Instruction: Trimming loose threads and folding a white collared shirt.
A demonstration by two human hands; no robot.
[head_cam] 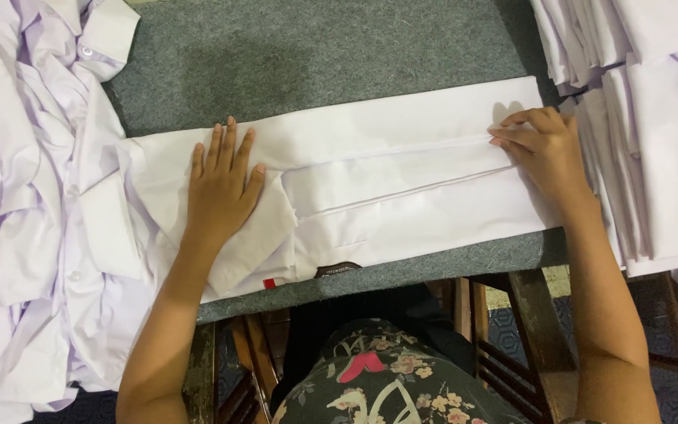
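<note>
Your floral-print lap (pixel 386 385) fills the bottom centre, just under the grey table edge (pixel 433 267). Your left hand (pixel 221 184) lies flat, fingers spread, on the folded white shirt (pixel 402 188) left of centre. Your right hand (pixel 543 145), fingers together and curled, presses the fold at the shirt's right end. Loose shirts (pixel 33 204) heap at left; folded stacks (pixel 661 126) sit at right.
</note>
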